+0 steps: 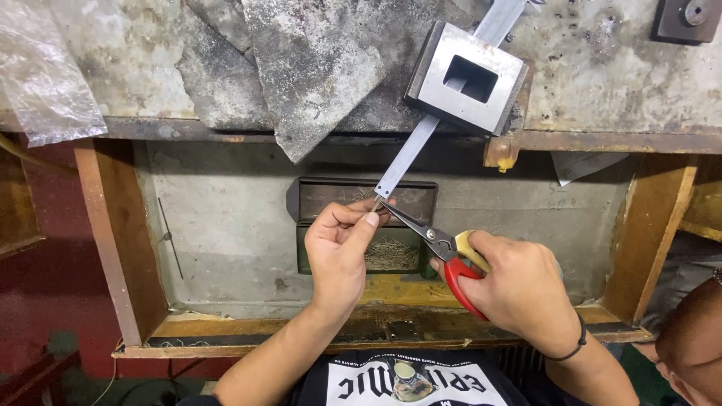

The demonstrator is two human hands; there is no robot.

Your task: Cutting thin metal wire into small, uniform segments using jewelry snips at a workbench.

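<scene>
My left hand (340, 244) pinches the near end of a long flat metal strip (410, 154), thumb and fingers closed at its tip. That strip runs up and away through a square steel block (440, 86) with a rectangular hole, resting on the bench top. My right hand (519, 289) grips scissors (440, 240) with red and yellow handles. Their dark blades point left and up, with the tips right at the strip's end beside my left fingertips.
Below the strip sits a dark open metal box (320, 199) holding thin metal trimmings (391, 256), inside a wooden-framed recess (124, 248). Crumpled clear plastic (41, 75) lies top left. Another person's head (696, 338) shows at the bottom right.
</scene>
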